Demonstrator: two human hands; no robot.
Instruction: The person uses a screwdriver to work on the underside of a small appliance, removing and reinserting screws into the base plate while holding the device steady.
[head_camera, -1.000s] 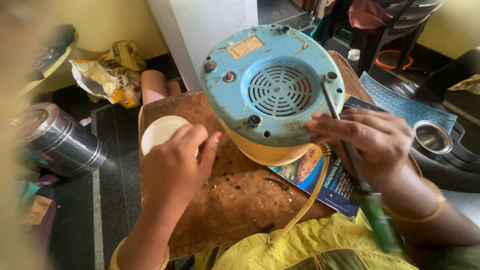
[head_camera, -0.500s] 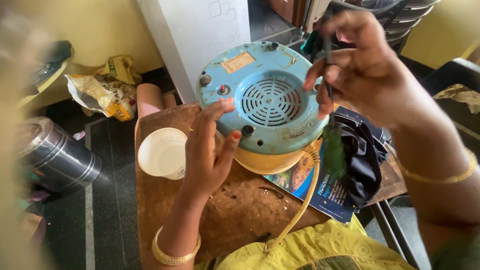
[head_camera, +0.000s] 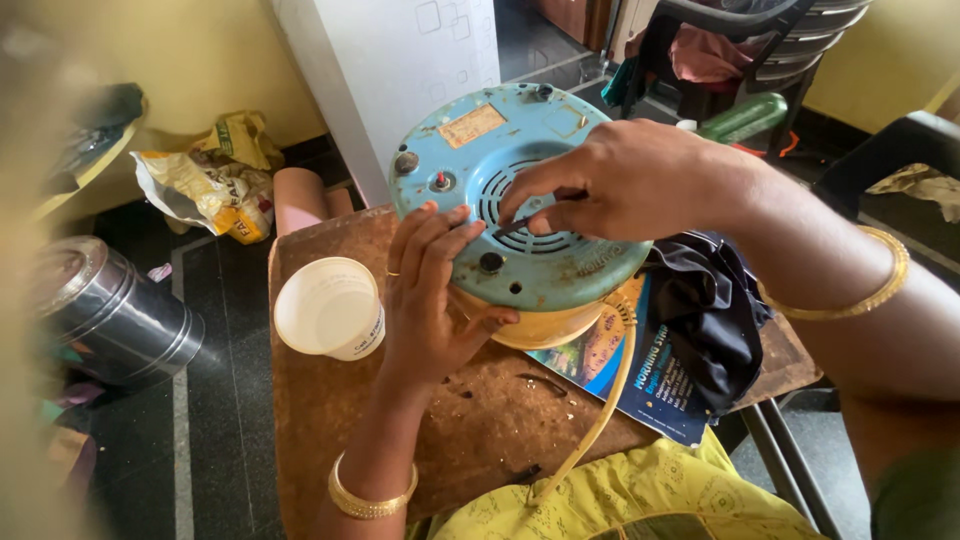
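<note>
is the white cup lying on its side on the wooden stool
Yes, the white cup lies tipped over on the wooden stool, its open mouth facing the camera, just beside the left hand.
</note>
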